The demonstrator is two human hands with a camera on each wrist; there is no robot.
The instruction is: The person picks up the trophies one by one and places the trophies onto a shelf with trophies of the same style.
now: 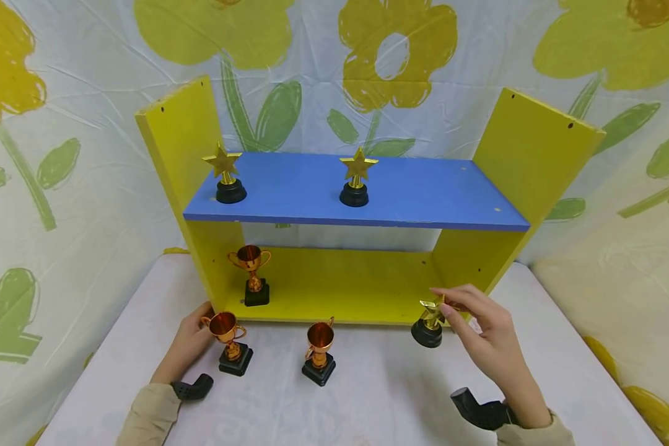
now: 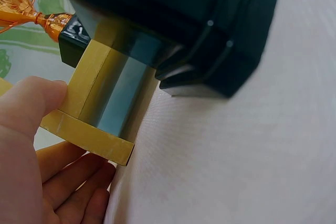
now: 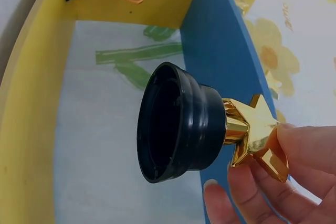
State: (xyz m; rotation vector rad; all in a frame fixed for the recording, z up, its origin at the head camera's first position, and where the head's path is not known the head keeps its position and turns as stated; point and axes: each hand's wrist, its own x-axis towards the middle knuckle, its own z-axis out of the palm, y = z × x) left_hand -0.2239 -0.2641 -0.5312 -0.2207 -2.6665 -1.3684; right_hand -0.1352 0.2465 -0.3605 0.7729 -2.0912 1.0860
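Observation:
Between thumb and fingers, my right hand [image 1: 487, 325] pinches a gold star trophy [image 3: 257, 129] by its star. The trophy's round black base [image 3: 181, 124] hangs tilted in front of the shelf's lower right side, its hollow underside facing the right wrist camera. My left hand [image 2: 26, 124] grips the lower left corner of the yellow and blue shelf [image 1: 340, 286], thumb on one face and fingers behind the edge. Close beside that hand stands a bronze trophy cup [image 1: 224, 327] on a square black base [image 2: 178, 14]. Another bronze cup [image 1: 320, 337] stands, slightly tilted in view, on the table.
On the blue board [image 1: 424, 186] stand a star trophy [image 1: 223, 164] at the left and another star trophy [image 1: 358, 168] near the middle. A bronze cup [image 1: 249, 260] occupies the lower level's left end. Yellow side panels [image 1: 535, 145] rise at both ends. Flowered cloth [image 1: 312, 37] hangs behind.

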